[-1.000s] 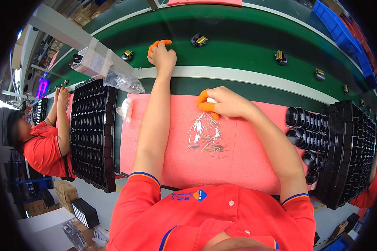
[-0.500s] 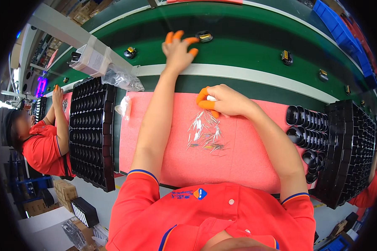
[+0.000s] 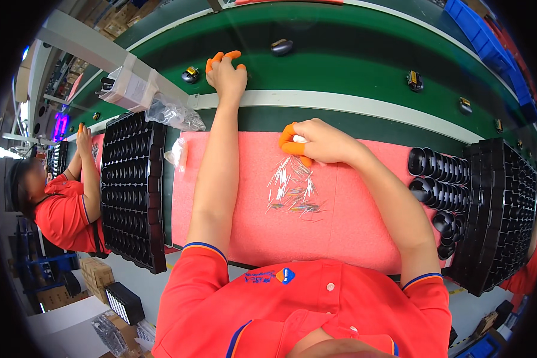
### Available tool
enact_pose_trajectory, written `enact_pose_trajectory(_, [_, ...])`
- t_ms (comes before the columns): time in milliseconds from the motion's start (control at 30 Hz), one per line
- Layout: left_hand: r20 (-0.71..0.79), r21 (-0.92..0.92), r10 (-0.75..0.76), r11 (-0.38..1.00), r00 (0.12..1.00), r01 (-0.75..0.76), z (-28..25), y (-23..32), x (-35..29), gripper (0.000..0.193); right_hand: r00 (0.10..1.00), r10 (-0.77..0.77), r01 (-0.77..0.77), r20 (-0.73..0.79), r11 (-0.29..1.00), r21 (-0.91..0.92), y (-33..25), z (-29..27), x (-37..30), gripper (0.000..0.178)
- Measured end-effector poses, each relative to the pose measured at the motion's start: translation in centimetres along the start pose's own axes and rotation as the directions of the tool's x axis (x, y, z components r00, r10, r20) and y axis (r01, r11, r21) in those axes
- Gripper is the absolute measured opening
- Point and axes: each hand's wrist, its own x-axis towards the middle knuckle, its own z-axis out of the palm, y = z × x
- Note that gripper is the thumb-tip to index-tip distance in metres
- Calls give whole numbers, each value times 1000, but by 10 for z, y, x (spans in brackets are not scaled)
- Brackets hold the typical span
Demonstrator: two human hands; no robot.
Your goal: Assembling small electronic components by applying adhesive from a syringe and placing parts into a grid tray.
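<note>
My left hand (image 3: 228,80) reaches over the green conveyor belt (image 3: 340,65), its orange-capped fingers apart and holding nothing. Just left of it sits a small dark device with a yellow part on top (image 3: 190,74). Farther off to the right, a smooth, dark, rounded device (image 3: 281,47) lies on the belt, apart from the fingers. My right hand (image 3: 323,142) rests at the far edge of the pink mat (image 3: 250,238). Its curled fingers, also orange-capped, close around a small white object (image 3: 299,139), mostly hidden. Beneath them lies a loose pile of thin silvery strips (image 3: 292,188).
Black moulded trays stand left (image 3: 131,191) and right (image 3: 489,215). Rows of black curved shells (image 3: 438,167) line the mat's right side. A plastic bag (image 3: 176,113) hangs by a white box (image 3: 128,86). More devices (image 3: 414,81) ride the belt. Another person (image 3: 65,209) works at left.
My left hand has left the rounded device and moved left. That device now shows its smooth side instead of its yellow part. Other belt devices have drifted slightly right. My right hand stays put.
</note>
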Motion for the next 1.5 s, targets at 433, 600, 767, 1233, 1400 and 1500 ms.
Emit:
enact_pose_trajectory(433, [-61,109,-419,900,906,423,-12,-26,27,74,1000,15,-15,-6,999,38,0,0,-3,21])
enact_pose_trajectory(600, [-18,119,-315,942,949,315,-13,-54,24,66,1000,-16,16,0,1000,-16,-3,1,-1,22])
enact_pose_trajectory(767, [25,-76,-48,996,999,50,-16,-42,24,45,1000,-18,18,3,1000,-21,0,0,-1,22])
enact_pose_trajectory(1233, [738,-561,-52,-600,673,570,-44,86,-7,53,970,-109,202,-217,860,469,-20,-27,-20,30])
enact_pose_trajectory(1400, [682,-613,240,-328,691,719,-28,118,-45,30,802,-209,564,-559,572,595,-15,-48,-33,49])
enact_pose_trajectory(1500, [747,-623,165,-160,644,765,-29,129,-61,25,708,-261,654,-656,592,471,-30,-65,-52,52])
